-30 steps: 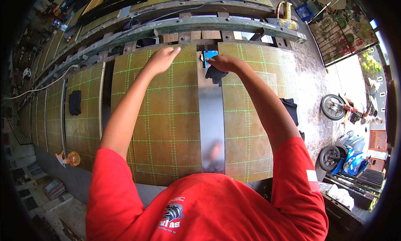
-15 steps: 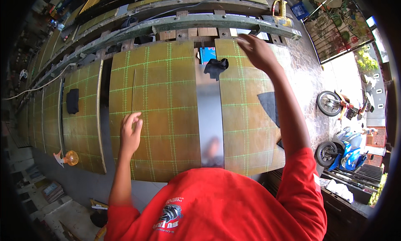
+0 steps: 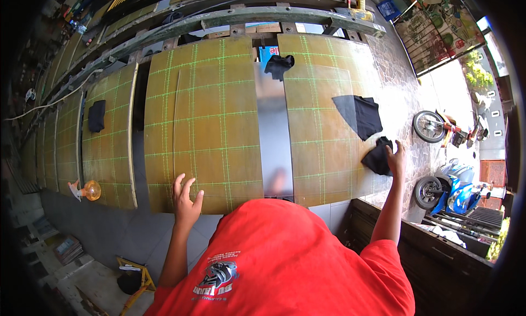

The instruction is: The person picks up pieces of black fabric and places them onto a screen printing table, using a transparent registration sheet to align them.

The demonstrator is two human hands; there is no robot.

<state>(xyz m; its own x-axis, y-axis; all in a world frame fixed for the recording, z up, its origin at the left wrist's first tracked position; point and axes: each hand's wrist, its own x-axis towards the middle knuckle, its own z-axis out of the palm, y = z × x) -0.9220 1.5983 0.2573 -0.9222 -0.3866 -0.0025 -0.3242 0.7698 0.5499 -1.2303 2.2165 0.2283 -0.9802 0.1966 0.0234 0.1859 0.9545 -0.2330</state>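
My left hand (image 3: 187, 200) hovers at the near edge of the left yellow board (image 3: 213, 135), with its fingers apart and nothing in them. At the right side of the right yellow board (image 3: 312, 151), my right hand (image 3: 395, 160) has its fingers spread at the edge of a crumpled black cloth piece (image 3: 377, 157). Whether the fingertips press on it is hard to see. Just beyond lies another black cloth piece (image 3: 368, 117), with a grey triangular part (image 3: 344, 107) at its left. A black cloth scrap (image 3: 279, 66) lies at the far gap between the boards.
A metal rail (image 3: 241, 15) runs along the far side, with a yellow-handled tool (image 3: 357, 6) on it. Another board (image 3: 112, 146) to the left bears a folded black cloth (image 3: 97, 116). An orange spray bottle (image 3: 87, 190) stands near it. Motorcycles (image 3: 452, 190) are parked at right.
My right hand has come back from the far end of the right board to the cloth at its right side. My left hand has moved nearer to me. The view has shifted.
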